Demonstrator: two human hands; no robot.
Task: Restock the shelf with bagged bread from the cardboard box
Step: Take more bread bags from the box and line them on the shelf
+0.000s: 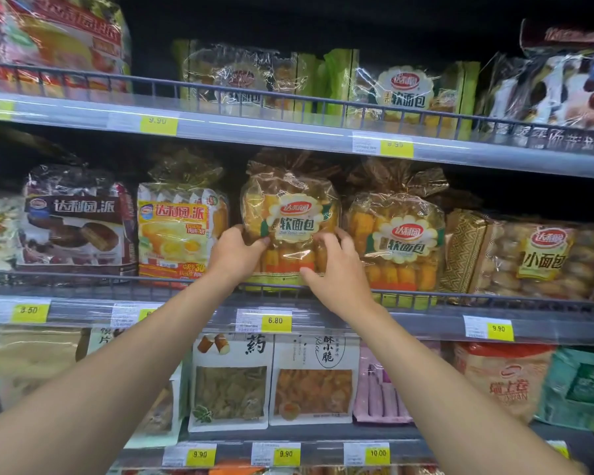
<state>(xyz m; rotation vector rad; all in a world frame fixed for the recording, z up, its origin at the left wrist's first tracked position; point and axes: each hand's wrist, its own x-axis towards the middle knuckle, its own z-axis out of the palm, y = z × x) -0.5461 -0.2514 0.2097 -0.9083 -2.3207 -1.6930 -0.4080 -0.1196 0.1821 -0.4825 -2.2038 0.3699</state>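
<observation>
A clear bag of soft bread (290, 214) with a white flower-shaped label stands upright on the middle shelf (426, 325), behind its wire rail. My left hand (235, 253) grips the bag's lower left side. My right hand (336, 269) grips its lower right side, thumb on the front. A matching bread bag (396, 234) stands just to the right, touching it. The cardboard box is out of view.
Yellow pie bag (180, 234) and dark pie bag (74, 221) stand to the left, a small-bread bag (535, 258) to the right. More bread bags (405, 90) fill the upper shelf. Snack pouches (311, 382) line the lower shelf. Price tags (275, 320) run along the edges.
</observation>
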